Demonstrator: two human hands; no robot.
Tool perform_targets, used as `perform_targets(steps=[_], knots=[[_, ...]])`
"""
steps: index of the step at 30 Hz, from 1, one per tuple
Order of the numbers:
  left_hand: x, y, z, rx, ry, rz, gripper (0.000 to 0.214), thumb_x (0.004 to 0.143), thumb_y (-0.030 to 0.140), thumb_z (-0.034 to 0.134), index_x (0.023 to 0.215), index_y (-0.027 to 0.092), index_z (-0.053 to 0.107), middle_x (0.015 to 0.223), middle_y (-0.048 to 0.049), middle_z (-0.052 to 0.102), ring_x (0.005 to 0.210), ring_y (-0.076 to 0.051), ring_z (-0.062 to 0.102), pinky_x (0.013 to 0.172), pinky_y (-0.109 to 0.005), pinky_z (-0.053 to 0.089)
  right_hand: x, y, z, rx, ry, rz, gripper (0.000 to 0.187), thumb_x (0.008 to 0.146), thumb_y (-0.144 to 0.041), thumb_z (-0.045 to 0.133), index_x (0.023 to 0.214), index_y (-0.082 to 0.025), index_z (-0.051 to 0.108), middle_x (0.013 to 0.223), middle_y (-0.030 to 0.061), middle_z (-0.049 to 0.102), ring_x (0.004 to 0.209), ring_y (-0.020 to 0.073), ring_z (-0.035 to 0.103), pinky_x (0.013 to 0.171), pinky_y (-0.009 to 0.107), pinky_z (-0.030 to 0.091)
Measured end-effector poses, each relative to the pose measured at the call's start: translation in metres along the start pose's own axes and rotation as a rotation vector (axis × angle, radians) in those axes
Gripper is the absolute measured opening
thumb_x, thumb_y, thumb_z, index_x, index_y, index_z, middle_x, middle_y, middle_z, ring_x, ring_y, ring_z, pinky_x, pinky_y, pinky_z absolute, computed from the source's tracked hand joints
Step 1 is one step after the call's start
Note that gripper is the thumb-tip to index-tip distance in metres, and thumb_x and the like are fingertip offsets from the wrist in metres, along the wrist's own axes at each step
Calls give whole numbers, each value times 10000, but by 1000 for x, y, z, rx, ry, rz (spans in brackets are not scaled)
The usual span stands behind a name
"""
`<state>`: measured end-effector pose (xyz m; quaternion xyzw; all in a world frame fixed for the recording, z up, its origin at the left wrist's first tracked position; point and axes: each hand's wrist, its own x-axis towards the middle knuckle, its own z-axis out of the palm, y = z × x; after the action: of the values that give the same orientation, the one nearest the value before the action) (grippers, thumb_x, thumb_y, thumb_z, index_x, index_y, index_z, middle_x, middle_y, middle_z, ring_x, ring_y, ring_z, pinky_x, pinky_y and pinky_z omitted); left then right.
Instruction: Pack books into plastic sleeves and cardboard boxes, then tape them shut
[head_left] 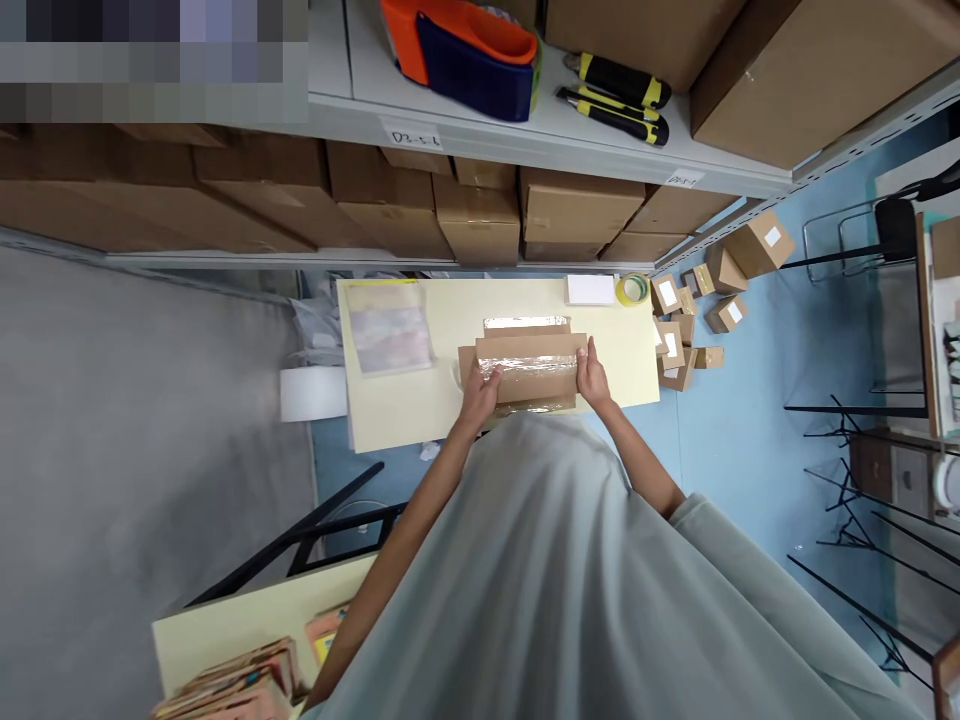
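Observation:
A flat cardboard box [531, 362] with a shiny clear-wrapped item in it lies on the pale yellow table [420, 410], its flaps spread. My left hand [482, 388] grips the box's left end, fingers curled over the wrapped item. My right hand [592, 375] holds the box's right end, fingers pressed along the edge. A clear plastic bag [388, 328] with something pale inside lies on the table to the left.
A white pad [590, 289] and a tape roll [633, 289] sit at the table's far right corner. Small labelled boxes [701, 305] lie on the blue floor to the right. Shelves with cartons [577, 210], box cutters [615, 97] and a tape dispenser [472, 55] rise behind.

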<state>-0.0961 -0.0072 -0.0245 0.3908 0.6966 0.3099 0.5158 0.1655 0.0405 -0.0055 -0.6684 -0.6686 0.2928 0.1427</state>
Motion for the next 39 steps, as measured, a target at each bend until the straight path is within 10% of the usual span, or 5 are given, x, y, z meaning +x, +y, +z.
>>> perform_targets(steps=[4, 9, 29, 39], knots=[[-12, 13, 1, 298, 119, 207, 935, 1094, 635, 426, 1771, 50, 152, 1872, -238, 62, 1755, -351, 21, 1421, -562, 93, -7, -25, -1, -182, 45, -102, 850, 1168, -581, 192, 1763, 26, 172, 1837, 269, 189, 1740, 363, 157, 1389, 610, 223], [-26, 26, 16, 501, -170, 531, 778, 1109, 558, 380, 1756, 128, 344, 1835, -155, 293, 1744, -326, 139, 1419, -584, 5, -21, -45, 9, -337, -228, -456, 675, 1184, -386, 306, 1795, -117, 206, 1845, 130, 259, 1742, 273, 178, 1425, 517, 196], [-29, 25, 16, 664, -237, 535, 787, 1094, 496, 414, 1779, 130, 285, 1851, -148, 230, 1745, -330, 128, 1414, -604, 14, -45, -14, -9, -348, -330, -499, 728, 1179, -480, 360, 1770, -66, 265, 1840, 142, 237, 1737, 282, 194, 1437, 512, 179], [-60, 20, 7, 708, -81, 365, 831, 1108, 572, 364, 1788, 113, 231, 1851, -181, 223, 1749, -346, 108, 1405, -638, -3, -42, -15, 1, -281, -343, -517, 738, 1178, -448, 342, 1805, -118, 134, 1849, 115, 217, 1736, 296, 199, 1435, 550, 187]])
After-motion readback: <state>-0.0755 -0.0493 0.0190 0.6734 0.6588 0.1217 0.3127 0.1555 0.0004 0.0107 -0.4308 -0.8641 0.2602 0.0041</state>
